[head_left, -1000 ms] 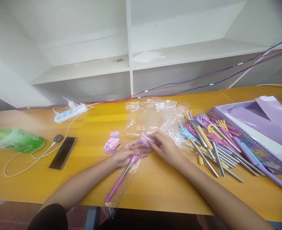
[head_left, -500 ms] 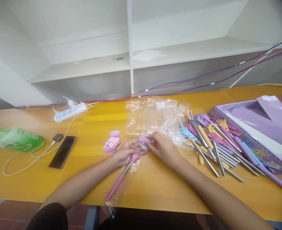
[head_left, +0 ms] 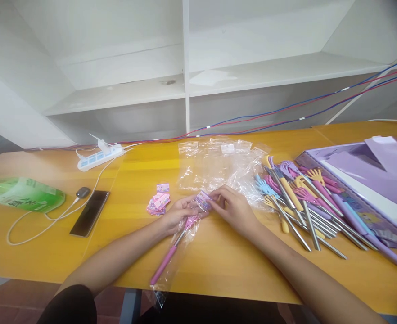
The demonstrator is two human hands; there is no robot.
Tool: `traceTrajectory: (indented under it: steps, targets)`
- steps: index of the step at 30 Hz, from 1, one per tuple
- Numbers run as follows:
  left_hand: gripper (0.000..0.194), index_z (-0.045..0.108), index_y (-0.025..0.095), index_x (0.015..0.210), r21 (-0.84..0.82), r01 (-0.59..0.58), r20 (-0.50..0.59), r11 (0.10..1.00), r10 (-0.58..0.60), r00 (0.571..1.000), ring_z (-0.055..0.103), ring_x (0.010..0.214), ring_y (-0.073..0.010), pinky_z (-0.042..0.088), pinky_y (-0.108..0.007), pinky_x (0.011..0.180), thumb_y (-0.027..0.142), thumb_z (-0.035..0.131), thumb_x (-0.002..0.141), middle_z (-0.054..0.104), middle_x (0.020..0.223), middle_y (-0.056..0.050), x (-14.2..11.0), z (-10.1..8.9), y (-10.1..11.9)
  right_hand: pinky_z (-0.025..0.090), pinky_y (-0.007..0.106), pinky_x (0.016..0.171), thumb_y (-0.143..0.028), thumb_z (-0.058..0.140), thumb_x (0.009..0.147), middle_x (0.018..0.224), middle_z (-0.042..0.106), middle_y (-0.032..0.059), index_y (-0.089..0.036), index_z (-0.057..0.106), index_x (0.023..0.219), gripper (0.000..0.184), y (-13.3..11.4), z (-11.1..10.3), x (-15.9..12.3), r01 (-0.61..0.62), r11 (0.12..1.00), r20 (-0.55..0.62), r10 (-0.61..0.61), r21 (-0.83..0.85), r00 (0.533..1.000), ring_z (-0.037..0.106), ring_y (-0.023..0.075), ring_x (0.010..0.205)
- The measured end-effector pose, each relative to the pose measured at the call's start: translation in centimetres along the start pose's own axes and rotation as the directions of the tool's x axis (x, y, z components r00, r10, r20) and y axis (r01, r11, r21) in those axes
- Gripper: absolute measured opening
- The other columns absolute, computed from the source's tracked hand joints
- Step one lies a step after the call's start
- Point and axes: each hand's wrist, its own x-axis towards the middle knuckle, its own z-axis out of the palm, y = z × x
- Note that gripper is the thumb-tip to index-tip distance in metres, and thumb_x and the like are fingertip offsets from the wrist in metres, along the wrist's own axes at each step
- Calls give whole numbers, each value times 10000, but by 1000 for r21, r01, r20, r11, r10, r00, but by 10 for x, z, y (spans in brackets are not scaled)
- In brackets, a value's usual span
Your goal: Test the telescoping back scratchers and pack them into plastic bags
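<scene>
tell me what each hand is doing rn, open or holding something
Left hand: partly closed, holding the clear bag with the pink hand-ended stick inside.
Right hand: fingers closed on the small printed card.

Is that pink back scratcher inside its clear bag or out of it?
In: film of the clear bag surrounds the pink back scratcher and runs past its handle's end.

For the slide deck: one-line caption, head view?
Two hands hold a printed card and a bagged pink-handled stick.
</scene>
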Motion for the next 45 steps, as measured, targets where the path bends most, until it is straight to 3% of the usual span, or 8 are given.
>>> traceTrajectory:
  steps: [9, 13, 19, 24, 30, 35, 40, 45]
  targets:
    - [501, 783, 131, 1269, -17, 26, -18, 1000, -27, 999, 766, 1099, -210, 527, -415, 1172, 57, 849, 778, 805, 1214, -129, -1, 4, 3, 557, 349, 701, -392, 632, 1049, 1007, 672, 68, -242, 727, 1054, 177, -2, -2, 2, 20, 996, 10, -21, 85, 1000, 632, 161, 723]
    - [538, 764, 141, 1303, 1, 31, -19, 1000, -31, 999, 757, 1114, -215, 517, -416, 1174, 60, 845, 778, 791, 1236, -134, -1, 3, 2, 584, 358, 710, -397, 628, 1049, 1161, 636, 95, -245, 729, 1056, 182, -6, 0, 2, 16, 991, 8, -17, 133, 1000, 622, 143, 739]
    - [546, 756, 138, 1311, 22, 17, -4, 1000, -17, 1000, 739, 1169, -240, 477, -435, 1210, 77, 846, 776, 773, 1273, -146, 0, -1, -1, 603, 370, 768, -346, 597, 1058, 1192, 634, 108, -244, 719, 1091, 163, -8, -1, -1, 49, 993, 20, -52, 109, 998, 657, 177, 861]
    - [588, 754, 152, 1327, 39, 13, -40, 999, -11, 999, 741, 1150, -234, 493, -400, 1173, 74, 856, 754, 776, 1272, -132, 2, -8, -4, 595, 351, 756, -323, 609, 1052, 1161, 672, 95, -245, 710, 1071, 129, -7, 0, -2, 63, 990, 26, -67, 128, 997, 664, 178, 873]
    - [530, 770, 142, 1273, 23, 24, -45, 999, -23, 999, 761, 1101, -228, 520, -408, 1149, 94, 892, 759, 792, 1219, -136, 0, -4, -3, 523, 295, 658, -266, 648, 1011, 941, 699, 21, -233, 706, 985, 72, -5, 2, 0, -6, 990, 30, 2, 140, 1000, 597, 119, 665]
    - [489, 765, 146, 1276, 24, 49, -19, 999, -48, 999, 772, 1165, -290, 545, -482, 1155, 222, 923, 820, 774, 1277, -167, -2, 5, -2, 504, 281, 616, -280, 658, 1008, 922, 680, 17, -226, 716, 1000, 79, -3, 2, 0, -33, 989, -49, 41, 141, 998, 607, 112, 648]
    - [447, 777, 118, 1164, 49, 27, -108, 998, -22, 994, 806, 1036, -280, 596, -509, 1089, 377, 931, 834, 803, 1174, -179, -2, 9, -5, 553, 280, 653, -285, 653, 1022, 978, 685, 35, -220, 710, 997, 89, -7, 5, -2, -20, 984, -64, 32, 176, 997, 654, 118, 712]
    - [454, 782, 101, 1128, 51, 11, -159, 999, -3, 987, 807, 962, -266, 634, -507, 1022, 406, 933, 827, 810, 1105, -167, -2, 11, -7, 576, 289, 678, -284, 608, 1054, 1081, 667, 75, -221, 713, 1010, 130, -14, 4, -3, 22, 984, -79, -8, 177, 997, 681, 147, 829]
